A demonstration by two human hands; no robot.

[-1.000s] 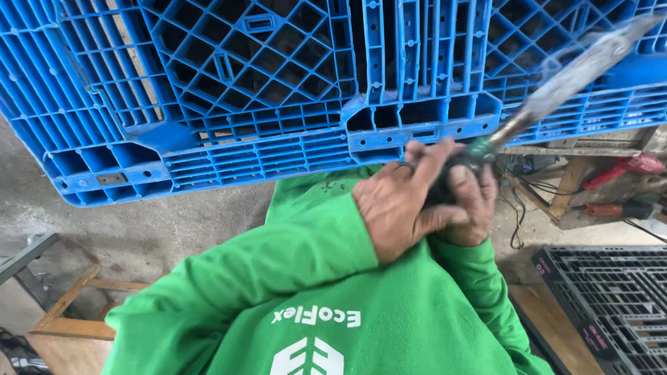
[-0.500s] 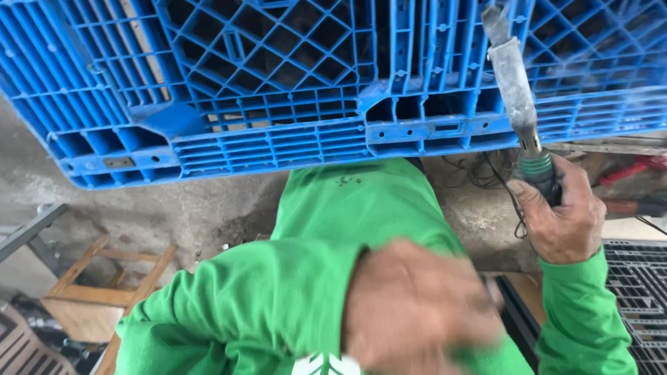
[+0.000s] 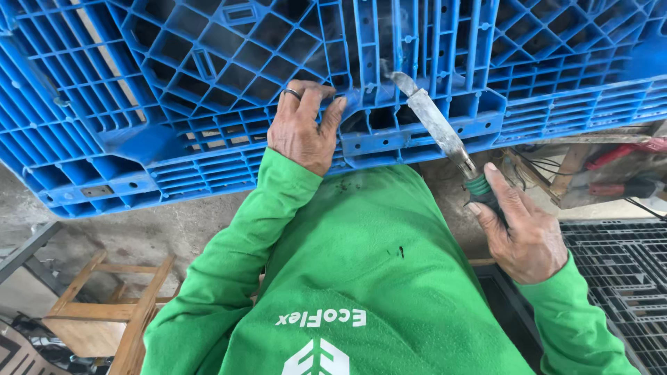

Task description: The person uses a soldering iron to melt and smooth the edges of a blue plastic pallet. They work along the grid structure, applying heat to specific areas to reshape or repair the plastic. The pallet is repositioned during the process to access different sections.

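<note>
Premises: a workshop or repair yard handling plastic pallets. Evidence: a large blue pallet [image 3: 208, 104] of moulded grid stands propped above a rough, stained concrete floor [image 3: 139, 236]. A black pallet [image 3: 618, 278] lies on the ground at right. A bare wooden frame [image 3: 104, 305] sits at lower left. Loose wires [image 3: 535, 167] and red-handled tools [image 3: 625, 149] lie on a board at the right edge. The person wears a green work shirt [image 3: 361, 278] marked with dark specks.
</note>
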